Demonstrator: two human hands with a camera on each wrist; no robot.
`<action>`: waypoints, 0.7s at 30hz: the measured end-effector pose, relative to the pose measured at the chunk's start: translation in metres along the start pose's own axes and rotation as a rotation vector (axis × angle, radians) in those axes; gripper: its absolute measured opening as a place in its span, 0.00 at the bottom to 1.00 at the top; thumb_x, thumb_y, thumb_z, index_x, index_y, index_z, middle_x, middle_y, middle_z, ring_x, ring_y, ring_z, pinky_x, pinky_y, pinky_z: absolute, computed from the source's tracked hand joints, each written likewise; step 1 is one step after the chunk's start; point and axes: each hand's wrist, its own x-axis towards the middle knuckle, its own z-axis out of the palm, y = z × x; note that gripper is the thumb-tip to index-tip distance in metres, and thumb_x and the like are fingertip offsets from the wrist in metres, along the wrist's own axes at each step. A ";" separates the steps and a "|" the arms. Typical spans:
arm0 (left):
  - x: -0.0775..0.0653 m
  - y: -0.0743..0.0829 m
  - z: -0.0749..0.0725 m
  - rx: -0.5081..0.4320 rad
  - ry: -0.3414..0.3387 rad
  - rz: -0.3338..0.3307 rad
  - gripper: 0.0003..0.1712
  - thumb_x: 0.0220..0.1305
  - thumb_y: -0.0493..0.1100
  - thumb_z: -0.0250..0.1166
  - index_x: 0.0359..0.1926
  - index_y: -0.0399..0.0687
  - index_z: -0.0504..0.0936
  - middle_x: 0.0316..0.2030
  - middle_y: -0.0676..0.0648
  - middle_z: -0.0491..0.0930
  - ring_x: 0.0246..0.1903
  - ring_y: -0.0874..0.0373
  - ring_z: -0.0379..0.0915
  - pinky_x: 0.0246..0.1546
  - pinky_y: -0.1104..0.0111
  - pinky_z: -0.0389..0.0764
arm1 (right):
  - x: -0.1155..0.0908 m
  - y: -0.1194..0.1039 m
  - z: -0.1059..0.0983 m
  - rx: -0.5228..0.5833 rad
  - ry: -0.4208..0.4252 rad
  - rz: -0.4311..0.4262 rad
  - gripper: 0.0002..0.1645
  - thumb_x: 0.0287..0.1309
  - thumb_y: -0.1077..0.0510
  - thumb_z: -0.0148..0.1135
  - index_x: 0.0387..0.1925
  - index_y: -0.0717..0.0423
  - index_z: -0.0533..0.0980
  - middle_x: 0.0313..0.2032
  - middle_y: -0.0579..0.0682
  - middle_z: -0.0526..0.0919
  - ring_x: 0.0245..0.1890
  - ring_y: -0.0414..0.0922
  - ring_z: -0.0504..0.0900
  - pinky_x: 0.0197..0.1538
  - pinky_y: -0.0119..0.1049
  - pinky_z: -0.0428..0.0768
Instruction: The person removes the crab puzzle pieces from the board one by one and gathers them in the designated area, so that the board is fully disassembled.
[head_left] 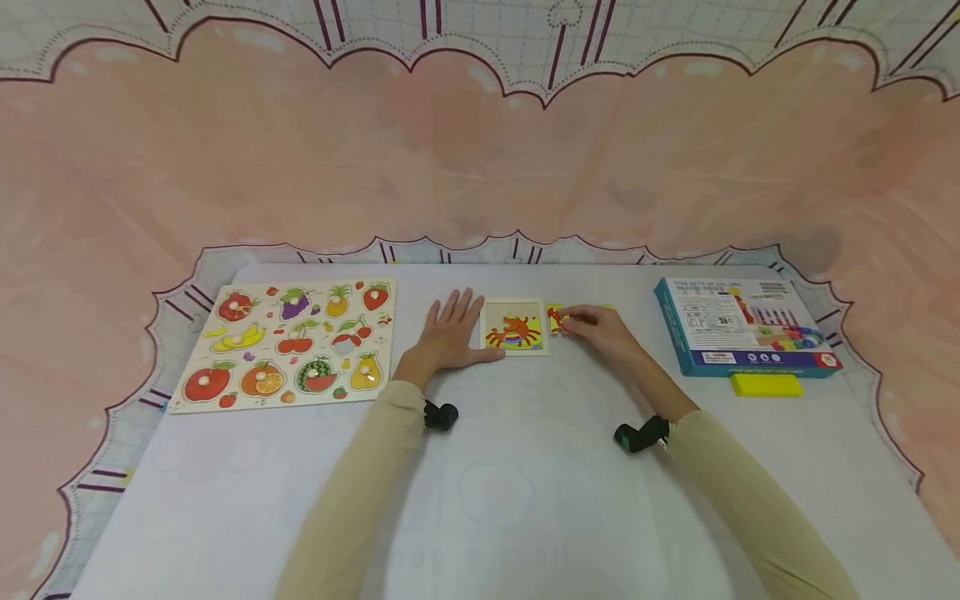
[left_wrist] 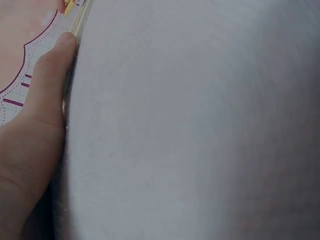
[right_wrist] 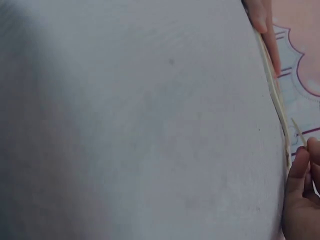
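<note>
A small square puzzle tray [head_left: 546,329] lies near the table's far edge. Yellow pieces with an orange animal picture [head_left: 517,332] fill its lower part, and bare board shows above them. My left hand [head_left: 453,337] rests flat to the left of the tray, fingers spread, thumb along its lower left corner. Just right of the tray, my right hand [head_left: 600,329] pinches a yellow and red puzzle piece [head_left: 554,317] between thumb and fingers. In the right wrist view the piece [right_wrist: 299,131] appears edge-on, tilted up from the fingertips. Another yellow piece [head_left: 609,307] is mostly hidden behind the right hand.
On the left lies a fruit knob puzzle board [head_left: 281,404]. At the right stands a blue and white box [head_left: 742,325], with a yellow block [head_left: 767,385] in front of it. The white table [head_left: 495,500] ends at a scalloped patterned cloth border [head_left: 450,250].
</note>
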 end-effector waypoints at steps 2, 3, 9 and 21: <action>-0.001 0.001 -0.001 -0.006 -0.002 0.003 0.62 0.56 0.77 0.54 0.78 0.52 0.36 0.78 0.46 0.29 0.78 0.48 0.22 0.75 0.47 0.29 | 0.000 0.000 0.002 -0.012 0.006 0.002 0.22 0.66 0.52 0.60 0.57 0.58 0.77 0.59 0.57 0.77 0.51 0.45 0.73 0.44 0.22 0.74; 0.000 0.000 -0.001 -0.005 -0.004 0.003 0.62 0.56 0.77 0.54 0.78 0.52 0.36 0.78 0.46 0.29 0.78 0.48 0.22 0.75 0.48 0.29 | -0.001 0.000 0.003 -0.020 0.010 -0.002 0.21 0.65 0.53 0.60 0.56 0.58 0.77 0.58 0.57 0.77 0.50 0.45 0.74 0.44 0.23 0.74; 0.002 -0.002 0.001 0.013 -0.004 0.000 0.62 0.56 0.78 0.53 0.78 0.53 0.35 0.78 0.47 0.28 0.78 0.49 0.21 0.75 0.48 0.28 | -0.001 0.002 0.008 -0.130 0.035 -0.103 0.19 0.64 0.53 0.61 0.53 0.60 0.79 0.52 0.59 0.81 0.44 0.44 0.76 0.42 0.24 0.74; 0.000 -0.002 0.002 0.005 0.004 -0.002 0.62 0.56 0.78 0.53 0.78 0.53 0.36 0.78 0.46 0.29 0.78 0.48 0.21 0.75 0.48 0.28 | -0.003 -0.008 0.018 -0.407 0.075 -0.180 0.15 0.64 0.55 0.60 0.49 0.57 0.82 0.43 0.56 0.80 0.42 0.49 0.73 0.43 0.35 0.71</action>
